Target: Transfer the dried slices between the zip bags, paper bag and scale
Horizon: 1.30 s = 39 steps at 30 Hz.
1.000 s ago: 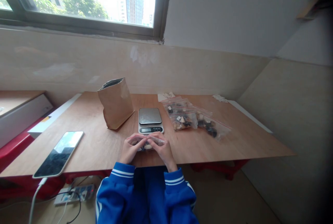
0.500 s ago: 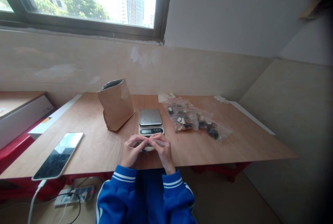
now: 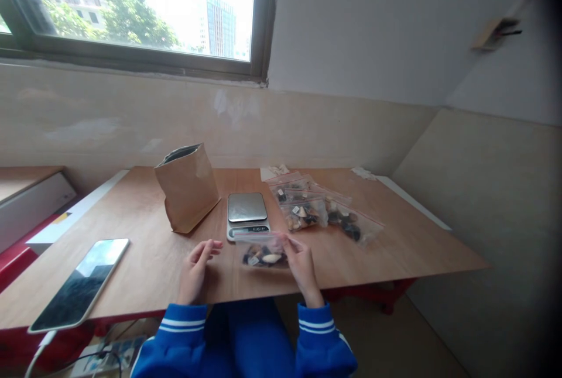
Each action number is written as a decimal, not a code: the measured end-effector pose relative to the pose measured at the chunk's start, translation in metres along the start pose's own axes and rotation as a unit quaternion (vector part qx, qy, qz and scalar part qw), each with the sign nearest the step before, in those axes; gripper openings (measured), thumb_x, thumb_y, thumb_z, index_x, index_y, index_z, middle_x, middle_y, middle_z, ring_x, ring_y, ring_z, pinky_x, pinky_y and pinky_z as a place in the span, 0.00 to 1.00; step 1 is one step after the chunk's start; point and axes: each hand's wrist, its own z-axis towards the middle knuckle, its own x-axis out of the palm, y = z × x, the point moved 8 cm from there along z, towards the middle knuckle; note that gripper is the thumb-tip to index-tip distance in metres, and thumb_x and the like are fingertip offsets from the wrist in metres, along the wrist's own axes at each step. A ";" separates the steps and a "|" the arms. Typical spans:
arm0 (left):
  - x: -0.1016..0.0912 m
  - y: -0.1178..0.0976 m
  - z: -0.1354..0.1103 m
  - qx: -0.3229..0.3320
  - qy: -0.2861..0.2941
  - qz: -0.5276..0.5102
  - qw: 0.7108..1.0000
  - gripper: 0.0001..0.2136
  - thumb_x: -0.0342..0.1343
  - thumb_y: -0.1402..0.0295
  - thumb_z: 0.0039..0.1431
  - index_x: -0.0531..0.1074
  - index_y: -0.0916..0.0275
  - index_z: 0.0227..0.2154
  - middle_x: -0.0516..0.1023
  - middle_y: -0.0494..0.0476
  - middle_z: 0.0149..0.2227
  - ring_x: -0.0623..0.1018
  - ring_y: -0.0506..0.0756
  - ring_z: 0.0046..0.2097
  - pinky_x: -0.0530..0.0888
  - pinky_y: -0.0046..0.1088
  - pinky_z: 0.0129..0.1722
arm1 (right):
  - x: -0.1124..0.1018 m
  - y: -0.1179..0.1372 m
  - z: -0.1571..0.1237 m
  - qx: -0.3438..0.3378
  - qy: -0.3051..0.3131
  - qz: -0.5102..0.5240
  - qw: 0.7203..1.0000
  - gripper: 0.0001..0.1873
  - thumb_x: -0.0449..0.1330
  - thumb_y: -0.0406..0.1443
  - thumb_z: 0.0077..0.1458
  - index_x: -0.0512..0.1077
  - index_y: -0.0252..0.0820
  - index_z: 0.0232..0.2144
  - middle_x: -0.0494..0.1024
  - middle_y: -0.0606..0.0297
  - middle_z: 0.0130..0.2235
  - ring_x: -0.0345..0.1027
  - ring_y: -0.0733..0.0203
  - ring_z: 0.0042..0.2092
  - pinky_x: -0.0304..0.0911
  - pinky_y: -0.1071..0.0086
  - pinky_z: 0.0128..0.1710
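Observation:
My right hand [image 3: 298, 258] pinches the upper right corner of a clear zip bag [image 3: 262, 252]. Dark, tan and whitish pieces and a small white label show through the plastic. The bag hangs in front of the kitchen scale [image 3: 247, 208] and hides part of its front edge. To the left of the bag, apart from it, my left hand [image 3: 199, 267] holds nothing, its fingers loosely bent with gaps between them.
A brown paper pouch [image 3: 188, 191] stands with its top open left of the scale. Several filled zip bags [image 3: 307, 214] overlap on the right of the table [image 3: 408, 243]. A phone [image 3: 83, 284] with a white cable lies at the left.
My left hand has let go of the zip bag's top and moved left. The bag has swung into fuller view in my right hand, which has shifted right. The camera view has turned slightly.

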 end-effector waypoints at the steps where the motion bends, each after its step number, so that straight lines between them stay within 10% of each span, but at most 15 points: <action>1: -0.008 0.004 0.001 -0.007 -0.019 0.001 1.000 0.20 0.53 0.51 0.53 0.77 0.64 0.32 0.80 0.60 0.35 0.77 0.56 0.37 0.72 0.32 0.38 | -0.020 -0.004 0.002 0.009 -0.040 -0.003 0.999 0.24 0.55 0.51 0.54 0.76 0.37 0.39 0.80 0.58 0.31 0.74 0.54 0.33 0.69 0.63 0.36; 10: -0.050 0.021 0.000 -0.032 -0.077 -0.003 0.997 0.22 0.55 0.48 0.48 0.75 0.65 0.29 0.79 0.60 0.33 0.77 0.57 0.34 0.74 0.32 0.35 | -0.158 -0.011 0.062 -0.056 -0.236 -0.265 0.933 0.37 0.60 0.51 0.47 0.61 0.33 0.54 0.77 0.48 0.39 0.72 0.47 0.40 0.67 0.56 0.39; 15: -0.048 0.025 0.000 -0.039 -0.073 0.029 0.996 0.23 0.55 0.46 0.47 0.76 0.64 0.29 0.79 0.58 0.32 0.76 0.56 0.33 0.74 0.32 0.35 | -0.139 -0.009 0.060 -0.190 -0.282 -0.455 0.823 0.31 0.52 0.44 0.56 0.58 0.30 0.56 0.61 0.40 0.57 0.53 0.42 0.59 0.53 0.48 0.54; 23: -0.047 0.032 -0.003 -0.051 -0.068 0.054 0.995 0.21 0.54 0.48 0.50 0.74 0.64 0.32 0.77 0.58 0.34 0.76 0.57 0.36 0.73 0.35 0.41 | -0.114 -0.068 0.055 -0.142 -0.151 -0.472 0.857 0.22 0.43 0.39 0.61 0.73 0.35 0.42 0.77 0.51 0.42 0.68 0.50 0.46 0.58 0.57 0.49; 31: -0.094 0.019 0.009 0.011 -0.306 0.235 0.922 0.30 0.58 0.57 0.45 0.60 0.64 0.50 0.63 0.66 0.51 0.66 0.65 0.54 0.62 0.51 0.55 | -0.117 -0.065 0.056 -0.162 -0.170 -0.469 0.852 0.22 0.44 0.39 0.60 0.72 0.35 0.47 0.75 0.50 0.48 0.66 0.50 0.50 0.57 0.56 0.51; 39: -0.081 0.022 0.086 0.035 -0.132 0.240 0.961 0.29 0.57 0.57 0.48 0.55 0.65 0.49 0.68 0.69 0.48 0.71 0.65 0.51 0.68 0.46 0.50 | -0.118 -0.069 0.057 -0.157 -0.181 -0.474 0.847 0.24 0.44 0.40 0.60 0.69 0.35 0.51 0.74 0.50 0.50 0.63 0.50 0.54 0.57 0.55 0.53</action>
